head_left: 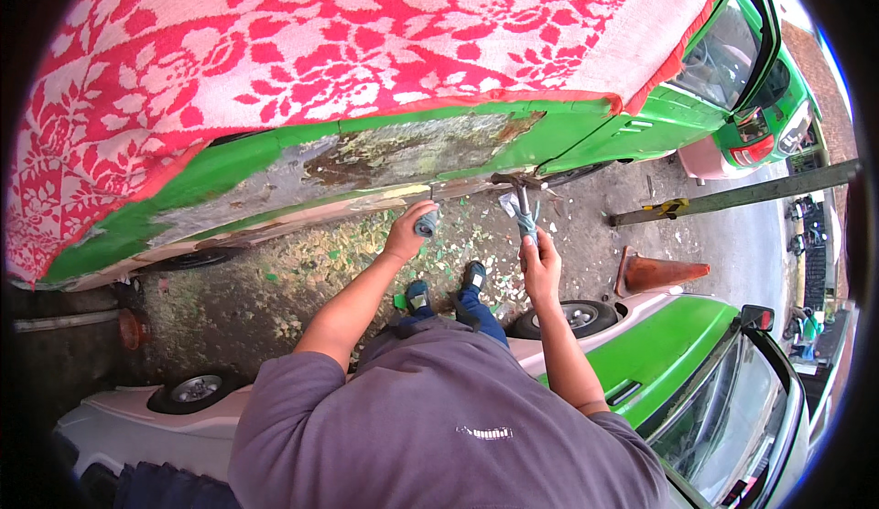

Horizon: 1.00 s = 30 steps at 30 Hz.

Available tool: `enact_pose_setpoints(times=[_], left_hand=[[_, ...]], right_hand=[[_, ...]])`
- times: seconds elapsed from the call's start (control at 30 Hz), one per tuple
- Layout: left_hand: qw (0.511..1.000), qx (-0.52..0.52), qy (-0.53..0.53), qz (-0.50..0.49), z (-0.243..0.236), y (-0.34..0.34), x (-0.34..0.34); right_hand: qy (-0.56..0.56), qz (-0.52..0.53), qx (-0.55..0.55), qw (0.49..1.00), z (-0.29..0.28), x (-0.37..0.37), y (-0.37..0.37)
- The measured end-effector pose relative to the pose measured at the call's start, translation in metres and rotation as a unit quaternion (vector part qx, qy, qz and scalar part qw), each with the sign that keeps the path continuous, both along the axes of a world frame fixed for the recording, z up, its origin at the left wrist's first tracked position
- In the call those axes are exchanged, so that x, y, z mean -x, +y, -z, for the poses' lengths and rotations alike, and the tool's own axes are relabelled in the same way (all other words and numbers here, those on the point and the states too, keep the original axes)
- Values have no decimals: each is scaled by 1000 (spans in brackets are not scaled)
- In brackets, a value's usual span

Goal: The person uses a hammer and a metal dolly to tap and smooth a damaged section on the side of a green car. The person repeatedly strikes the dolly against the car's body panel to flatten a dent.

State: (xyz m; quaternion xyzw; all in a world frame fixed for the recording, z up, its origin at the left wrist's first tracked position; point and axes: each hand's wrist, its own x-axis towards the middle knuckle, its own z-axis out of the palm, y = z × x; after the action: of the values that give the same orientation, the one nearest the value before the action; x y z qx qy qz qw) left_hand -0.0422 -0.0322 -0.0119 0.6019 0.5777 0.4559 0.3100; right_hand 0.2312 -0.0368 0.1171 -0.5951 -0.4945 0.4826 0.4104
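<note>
A hammer (523,200) stands head-up in my right hand (542,269), whose fingers are closed around its cloth-wrapped handle. Its head is close to the lower edge of the green car's side (403,154). My left hand (410,232) is wrapped around a short tool with a grey-blue wrapped grip (426,224), held near the same lower edge; its working end cannot be made out. Paint is stripped from much of this side, leaving patches of grey filler and brown, rusty metal. A red-and-pink floral blanket (366,42) covers the car's top.
Paint and filler flakes (343,257) litter the ground around my feet (446,287). Behind me stands another green-and-white vehicle (659,353). To the right are an orange traffic cone (661,273) lying on its side, a long beam (732,196) and another green car (778,134).
</note>
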Motion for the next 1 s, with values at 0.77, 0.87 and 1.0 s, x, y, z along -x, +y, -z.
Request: enact_pose_setpoints(times=[0.77, 0.87, 1.0], left_hand=[[997, -49, 17, -56, -10, 40, -23], [998, -40, 40, -42, -16, 42, -27], [994, -4, 102, 27, -18, 48, -27]], right_hand=[[-55, -71, 39, 995, -11, -32, 32], [-61, -87, 39, 994, -13, -34, 36], [-114, -115, 4, 987, -11, -35, 43]])
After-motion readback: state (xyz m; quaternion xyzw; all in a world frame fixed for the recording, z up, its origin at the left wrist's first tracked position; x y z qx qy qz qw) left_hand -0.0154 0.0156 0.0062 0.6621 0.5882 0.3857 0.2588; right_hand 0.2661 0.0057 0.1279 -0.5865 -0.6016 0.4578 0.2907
